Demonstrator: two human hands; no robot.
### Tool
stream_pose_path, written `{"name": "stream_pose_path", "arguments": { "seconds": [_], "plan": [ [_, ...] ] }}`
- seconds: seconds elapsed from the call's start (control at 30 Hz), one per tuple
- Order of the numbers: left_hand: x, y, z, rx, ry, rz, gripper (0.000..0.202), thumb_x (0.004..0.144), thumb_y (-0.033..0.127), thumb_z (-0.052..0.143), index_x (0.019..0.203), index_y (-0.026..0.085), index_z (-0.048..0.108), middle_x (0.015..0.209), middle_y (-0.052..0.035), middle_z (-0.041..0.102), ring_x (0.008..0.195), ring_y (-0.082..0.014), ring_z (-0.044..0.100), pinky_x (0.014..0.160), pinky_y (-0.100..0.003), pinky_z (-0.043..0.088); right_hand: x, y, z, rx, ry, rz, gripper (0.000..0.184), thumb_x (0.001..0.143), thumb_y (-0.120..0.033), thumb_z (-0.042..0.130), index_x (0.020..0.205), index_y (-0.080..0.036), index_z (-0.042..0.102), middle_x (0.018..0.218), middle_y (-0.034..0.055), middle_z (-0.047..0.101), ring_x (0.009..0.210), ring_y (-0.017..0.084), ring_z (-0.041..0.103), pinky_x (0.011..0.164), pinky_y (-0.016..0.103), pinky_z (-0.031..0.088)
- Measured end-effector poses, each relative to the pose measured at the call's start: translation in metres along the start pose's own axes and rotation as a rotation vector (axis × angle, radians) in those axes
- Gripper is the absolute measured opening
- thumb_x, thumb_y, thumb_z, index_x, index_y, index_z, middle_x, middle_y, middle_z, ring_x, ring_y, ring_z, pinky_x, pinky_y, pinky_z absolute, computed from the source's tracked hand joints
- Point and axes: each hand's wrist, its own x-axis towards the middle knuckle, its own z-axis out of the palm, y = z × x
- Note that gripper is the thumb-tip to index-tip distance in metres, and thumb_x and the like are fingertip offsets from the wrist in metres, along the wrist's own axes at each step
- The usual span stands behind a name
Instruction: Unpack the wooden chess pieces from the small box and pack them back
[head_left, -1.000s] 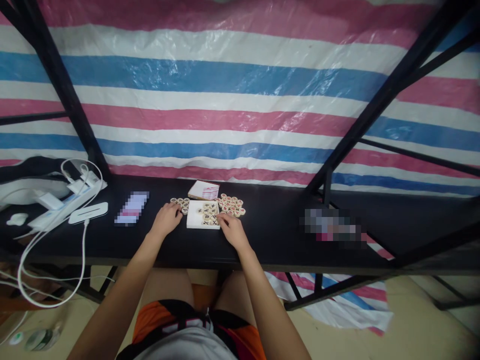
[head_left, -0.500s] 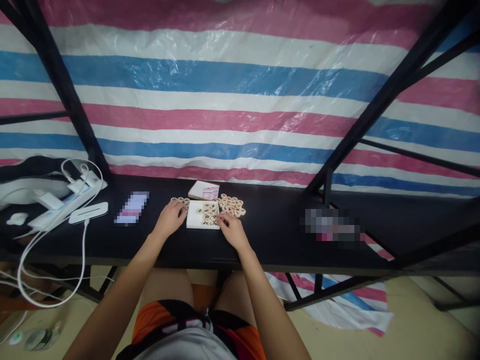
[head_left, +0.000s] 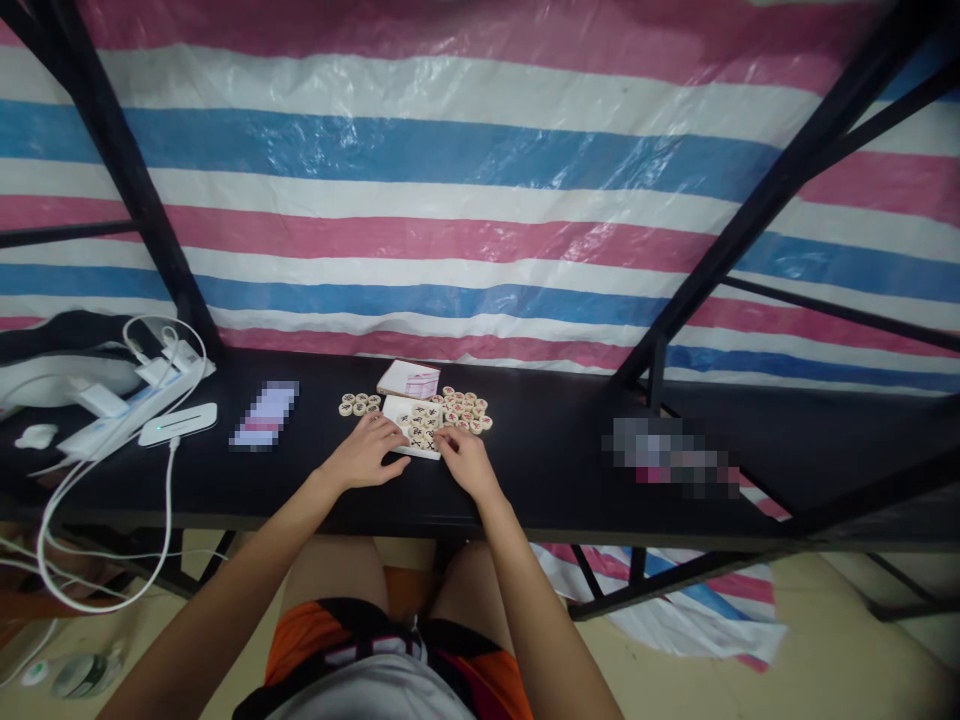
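Note:
A shallow white box [head_left: 400, 406] lies on the black desk, holding rows of round Chinese chess pieces [head_left: 422, 420] with dark characters. My left hand [head_left: 367, 452] reaches over the left part of this box. Its fingertips are at the pieces inside, and the thumb is spread apart near the front edge. At the box's right side is my right hand [head_left: 466, 462], its fingers bent over the rim beside the pieces. Several dark-marked pieces [head_left: 360, 404] sit in a group to the left. A pile of red-marked pieces [head_left: 466, 408] is at the right.
Behind the box lies a box lid [head_left: 409, 379] with a pink print. Left on the black desk [head_left: 555, 480] are a blurred phone [head_left: 265, 415], a white charging device [head_left: 178, 425] and a power strip [head_left: 135, 400] with cables. A blurred item [head_left: 667, 455] lies far right.
My left hand has moved right, from beside the box to over it, uncovering the dark-marked pieces on the left. My right hand stays at the box's right edge.

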Motion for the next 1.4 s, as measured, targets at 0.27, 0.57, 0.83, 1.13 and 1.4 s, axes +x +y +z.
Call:
{"name": "stream_pose_path", "arguments": {
  "seconds": [0.27,0.57,0.83,1.13,1.4],
  "plan": [
    [0.0003,0.0004,0.0078,-0.056,-0.035,0.013,0.04,0.088,0.04,0.047,0.123,0.023,0.057,0.128,-0.0099,0.053,0.118,-0.0247,0.048,0.1,-0.04,0.037,0.0003,-0.0015,-0.0006,-0.013,-0.006,-0.015,0.021,0.084,-0.026,0.045,0.081,-0.02,0.066,0.078,0.0029,0.064,0.074,0.017,0.056,0.074,0.028,0.042],
    [0.0001,0.0016,0.0096,-0.106,-0.076,0.013,0.038,0.086,0.041,0.051,0.119,0.024,0.06,0.127,-0.0081,0.056,0.118,-0.0229,0.05,0.102,-0.038,0.037,0.0005,0.0009,0.0002,-0.007,-0.007,-0.015,0.021,0.084,-0.026,0.046,0.083,-0.02,0.066,0.078,0.0028,0.065,0.074,0.017,0.057,0.073,0.027,0.043],
    [-0.0005,0.0024,0.0084,-0.104,-0.056,0.067,0.041,0.089,0.043,0.046,0.124,0.024,0.057,0.129,-0.0066,0.056,0.118,-0.0219,0.051,0.102,-0.036,0.038,0.0008,0.0009,0.0003,-0.005,-0.013,0.003,0.021,0.084,-0.026,0.046,0.084,-0.02,0.067,0.079,0.003,0.065,0.074,0.017,0.057,0.074,0.028,0.042],
    [0.0005,0.0033,0.0069,-0.085,-0.108,0.065,0.043,0.091,0.047,0.04,0.125,0.025,0.055,0.129,-0.0062,0.056,0.118,-0.0218,0.05,0.102,-0.036,0.036,0.0001,-0.0026,-0.0014,-0.008,-0.019,0.006,0.022,0.084,-0.027,0.045,0.083,-0.02,0.066,0.078,0.003,0.065,0.072,0.017,0.057,0.073,0.028,0.043],
    [0.0014,0.0038,0.0072,-0.055,-0.078,0.039,0.042,0.093,0.046,0.036,0.119,0.021,0.059,0.124,-0.0076,0.058,0.114,-0.0214,0.052,0.099,-0.035,0.038,0.0008,0.001,0.0001,0.004,-0.016,-0.001,0.021,0.084,-0.026,0.046,0.083,-0.02,0.066,0.079,0.0025,0.064,0.072,0.016,0.056,0.072,0.027,0.042]
  ]
}}
